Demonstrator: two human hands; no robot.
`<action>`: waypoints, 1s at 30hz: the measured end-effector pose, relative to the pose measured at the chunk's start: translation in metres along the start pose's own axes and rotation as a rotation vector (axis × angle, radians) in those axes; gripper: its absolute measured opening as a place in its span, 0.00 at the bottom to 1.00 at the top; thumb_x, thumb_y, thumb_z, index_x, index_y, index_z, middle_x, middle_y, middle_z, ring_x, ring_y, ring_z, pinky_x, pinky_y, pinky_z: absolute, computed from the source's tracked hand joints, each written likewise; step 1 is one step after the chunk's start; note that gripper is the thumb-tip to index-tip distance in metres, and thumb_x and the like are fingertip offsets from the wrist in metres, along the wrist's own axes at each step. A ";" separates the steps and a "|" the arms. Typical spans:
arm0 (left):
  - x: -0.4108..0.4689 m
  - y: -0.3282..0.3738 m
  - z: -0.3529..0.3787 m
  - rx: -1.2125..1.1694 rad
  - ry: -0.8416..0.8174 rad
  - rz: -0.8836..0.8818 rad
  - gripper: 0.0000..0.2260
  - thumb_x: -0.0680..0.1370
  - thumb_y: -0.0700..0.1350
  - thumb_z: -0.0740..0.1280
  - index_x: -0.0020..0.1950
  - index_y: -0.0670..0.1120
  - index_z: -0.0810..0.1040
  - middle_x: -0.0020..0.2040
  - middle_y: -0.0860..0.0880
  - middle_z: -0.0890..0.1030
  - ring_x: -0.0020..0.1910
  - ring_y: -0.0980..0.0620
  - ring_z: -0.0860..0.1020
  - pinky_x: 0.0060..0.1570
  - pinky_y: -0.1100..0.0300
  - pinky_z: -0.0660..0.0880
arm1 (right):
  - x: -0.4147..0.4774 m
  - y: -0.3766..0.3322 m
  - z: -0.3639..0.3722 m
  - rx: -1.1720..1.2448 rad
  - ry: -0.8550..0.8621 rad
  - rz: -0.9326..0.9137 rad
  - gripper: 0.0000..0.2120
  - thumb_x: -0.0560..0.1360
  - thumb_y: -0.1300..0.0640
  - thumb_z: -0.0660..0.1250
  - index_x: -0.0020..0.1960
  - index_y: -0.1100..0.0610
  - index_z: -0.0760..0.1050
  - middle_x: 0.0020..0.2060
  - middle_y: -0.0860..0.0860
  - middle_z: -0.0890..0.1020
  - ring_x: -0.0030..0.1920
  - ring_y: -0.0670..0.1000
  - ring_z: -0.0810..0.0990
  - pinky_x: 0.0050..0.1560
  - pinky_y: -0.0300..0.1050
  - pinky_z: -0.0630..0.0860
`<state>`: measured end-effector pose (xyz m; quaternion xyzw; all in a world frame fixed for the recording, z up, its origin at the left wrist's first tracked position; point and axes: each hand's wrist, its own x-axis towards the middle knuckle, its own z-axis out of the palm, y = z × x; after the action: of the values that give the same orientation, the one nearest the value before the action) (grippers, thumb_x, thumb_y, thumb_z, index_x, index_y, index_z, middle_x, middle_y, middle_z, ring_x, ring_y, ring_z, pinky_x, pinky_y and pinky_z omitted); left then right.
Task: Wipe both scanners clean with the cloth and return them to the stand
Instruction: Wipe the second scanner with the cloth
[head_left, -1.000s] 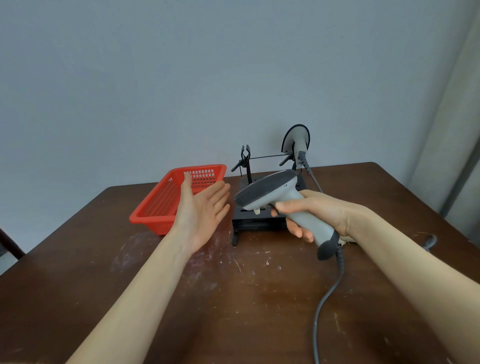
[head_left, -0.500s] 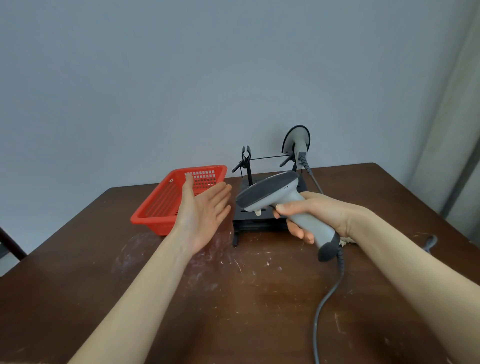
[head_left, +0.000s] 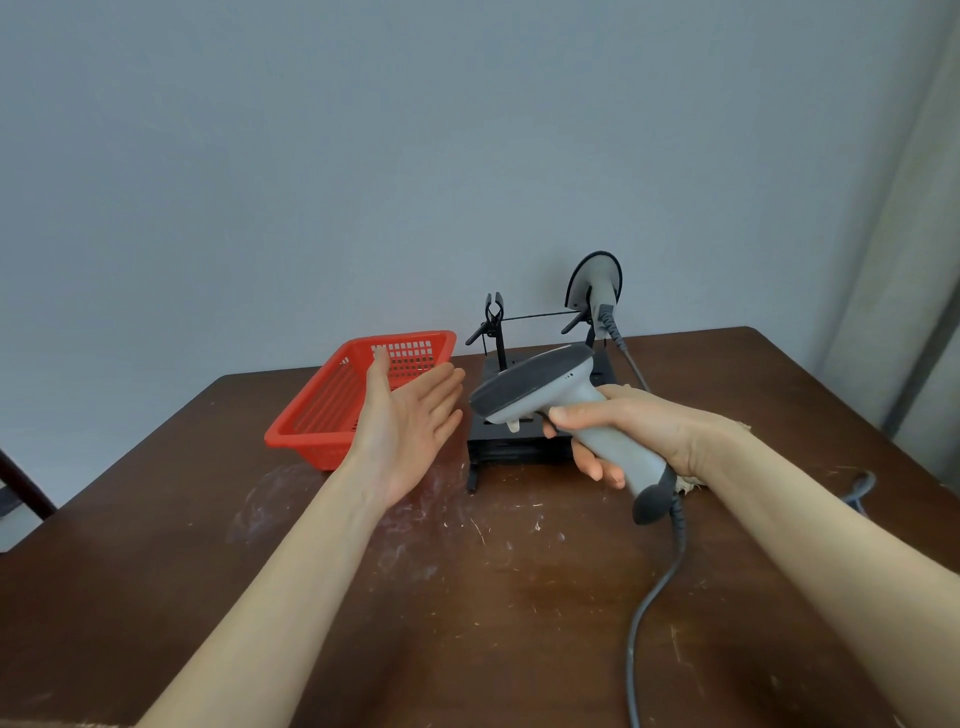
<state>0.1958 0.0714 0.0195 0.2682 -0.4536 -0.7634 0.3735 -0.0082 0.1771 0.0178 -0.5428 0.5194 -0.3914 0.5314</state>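
Observation:
My right hand (head_left: 639, 428) grips a grey barcode scanner (head_left: 550, 395) by its handle, held above the table with its dark head pointing left. Its cable (head_left: 654, 597) hangs down toward the near edge. My left hand (head_left: 410, 421) is flat and open, palm facing the scanner head, a short gap away. Behind them stands the black stand (head_left: 519, 441); a second grey scanner (head_left: 595, 288) hangs on its right hook, the left hook (head_left: 493, 312) is bare. A scrap of beige cloth (head_left: 691, 483) peeks out under my right wrist.
A red plastic basket (head_left: 332, 415) sits left of the stand on the brown table (head_left: 467, 597). A dark cable end (head_left: 862, 486) lies at the right. A chair corner shows at the far left; a curtain hangs at the right.
Almost nothing moved; both hands and the scanner hold nearly the same pose, with only a slight drift.

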 end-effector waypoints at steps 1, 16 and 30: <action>0.000 0.000 0.000 -0.001 0.001 0.001 0.37 0.78 0.66 0.48 0.74 0.39 0.64 0.73 0.43 0.68 0.74 0.48 0.64 0.74 0.50 0.57 | 0.000 0.000 0.000 -0.006 0.004 0.005 0.16 0.70 0.45 0.68 0.46 0.59 0.75 0.24 0.55 0.76 0.20 0.49 0.71 0.24 0.38 0.71; -0.004 0.004 0.005 -0.020 -0.013 0.005 0.37 0.78 0.67 0.48 0.75 0.39 0.61 0.74 0.43 0.66 0.74 0.48 0.63 0.74 0.51 0.57 | -0.007 -0.005 0.000 -0.053 0.020 0.007 0.17 0.69 0.44 0.67 0.46 0.58 0.74 0.25 0.55 0.75 0.21 0.49 0.71 0.26 0.40 0.70; -0.010 0.010 0.027 0.172 0.186 0.128 0.26 0.80 0.63 0.50 0.51 0.43 0.77 0.46 0.44 0.80 0.48 0.47 0.81 0.49 0.52 0.78 | -0.019 -0.019 0.003 0.156 0.116 -0.092 0.28 0.69 0.36 0.63 0.57 0.57 0.78 0.30 0.57 0.80 0.23 0.49 0.73 0.26 0.39 0.72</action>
<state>0.1843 0.0893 0.0412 0.3395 -0.4971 -0.6680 0.4374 -0.0054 0.1948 0.0385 -0.4996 0.4919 -0.4851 0.5226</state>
